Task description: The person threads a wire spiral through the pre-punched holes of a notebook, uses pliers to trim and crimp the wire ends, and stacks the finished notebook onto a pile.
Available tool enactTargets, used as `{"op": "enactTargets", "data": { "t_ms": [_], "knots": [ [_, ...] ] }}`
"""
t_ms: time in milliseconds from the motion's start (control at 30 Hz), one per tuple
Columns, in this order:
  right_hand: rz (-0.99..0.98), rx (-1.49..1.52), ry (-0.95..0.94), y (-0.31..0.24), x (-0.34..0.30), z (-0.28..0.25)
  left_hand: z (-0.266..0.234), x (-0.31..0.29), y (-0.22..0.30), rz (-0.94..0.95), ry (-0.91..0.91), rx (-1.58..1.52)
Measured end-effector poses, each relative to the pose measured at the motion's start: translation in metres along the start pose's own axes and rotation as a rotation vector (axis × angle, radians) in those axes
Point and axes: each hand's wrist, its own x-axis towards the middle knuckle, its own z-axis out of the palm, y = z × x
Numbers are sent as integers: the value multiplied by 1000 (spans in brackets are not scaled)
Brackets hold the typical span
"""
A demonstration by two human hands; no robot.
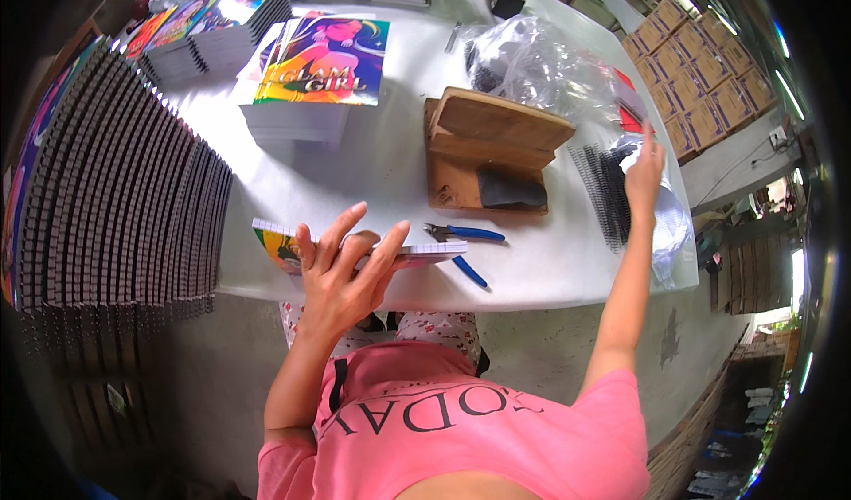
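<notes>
My left hand grips a notebook with a colourful cover at the near edge of the table, its fingers spread over the page block. My right hand is stretched out to the far right, beside a bundle of black spiral binding coils. Its fingers look closed, but what they hold, if anything, is too small to make out. Blue-handled cutting pliers lie just beyond the notebook. Behind them stands an angled wooden stand with a black pad on its base.
A stack of loose covered page blocks stands at the back middle. Tall rows of spiral-bound notebooks fill the left side. Clear plastic bags and a red item lie at the back right. Brown cartons are piled beyond the table.
</notes>
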Motion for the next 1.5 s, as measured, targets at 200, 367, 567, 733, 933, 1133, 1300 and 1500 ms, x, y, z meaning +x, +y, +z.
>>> {"op": "enactTargets", "data": {
  "t_ms": [200,367,567,733,933,1133,1300,1500],
  "knots": [
    [175,1465,-547,-165,-39,-117,8,-6,10,-124,85,-8],
    [-51,1315,-574,-219,-68,-118,10,-3,4,-112,67,-63],
    [-72,1271,-532,-220,-60,-112,8,1,5,-134,63,-80],
    [-41,1466,-532,-222,-64,-107,5,4,6,-136,54,-100],
    [-274,1671,-557,-210,-60,-94,1,9,7,-174,27,-136],
    [-149,1481,-820,-208,-55,-108,-1,14,9,-211,-9,-143],
    [-93,1496,-890,-215,-56,-119,-2,13,11,-205,-27,-105],
    [6,1304,-766,-221,-60,-130,-1,14,16,-206,19,-81]
  ]
}}
